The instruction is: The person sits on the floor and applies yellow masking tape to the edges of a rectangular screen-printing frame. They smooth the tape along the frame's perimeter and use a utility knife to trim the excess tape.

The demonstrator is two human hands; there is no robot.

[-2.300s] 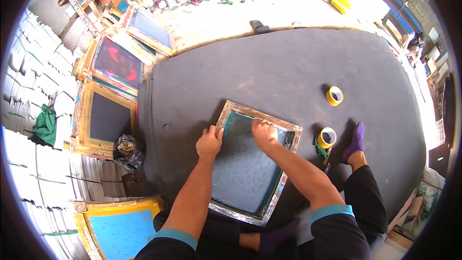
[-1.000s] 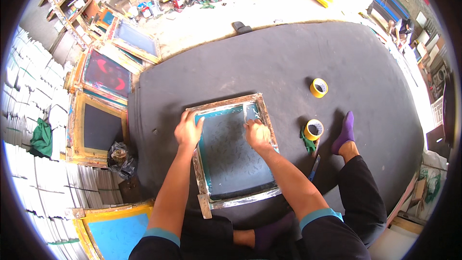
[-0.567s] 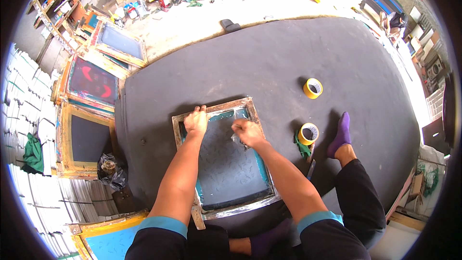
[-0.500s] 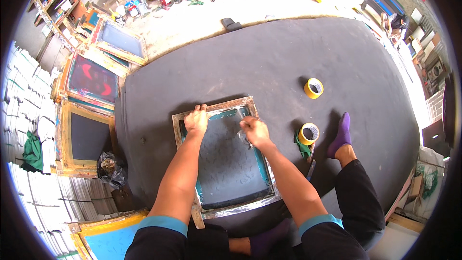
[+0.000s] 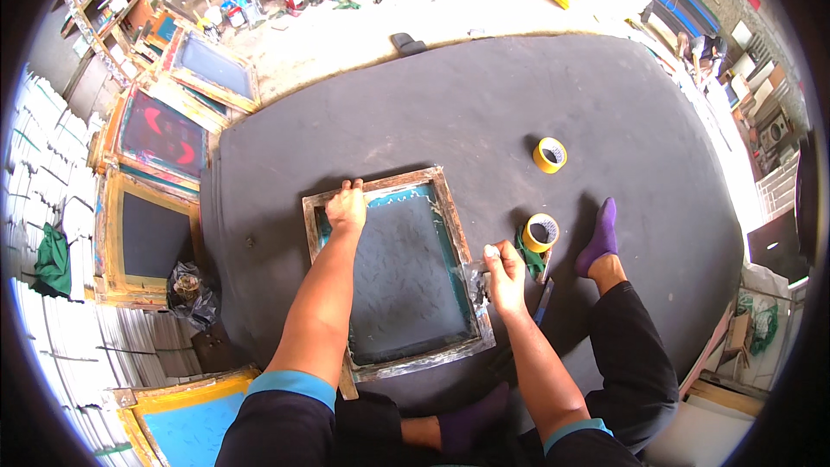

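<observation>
A wooden screen-printing frame [image 5: 398, 180] with a dark mesh and teal edges lies on the dark grey padded surface in front of me. My left hand [image 5: 347, 207] grips its far bar near the far left corner, fingers curled over the wood. Just off the frame's right bar, my right hand [image 5: 507, 275] is closed in a pinch. A crumpled, see-through strip, perhaps peeled tape [image 5: 475, 270], hangs from its fingers toward the frame. Beyond that hand stands a yellow tape roll [image 5: 540, 233], beside a green cloth [image 5: 528, 254]. Another yellow tape roll [image 5: 550, 156] sits farther off.
A blue-handled blade [image 5: 545, 301] lies right of my right hand, near my purple-socked foot [image 5: 600, 238]. More screen frames [image 5: 156, 242] lean along the left side, beside a black plastic bag [image 5: 192, 294] and white stacks. A person [image 5: 705, 50] is at the far right.
My right hand has moved from over the mesh's far right corner outward, past the right bar, with the see-through strip. My left hand keeps its hold on the far bar.
</observation>
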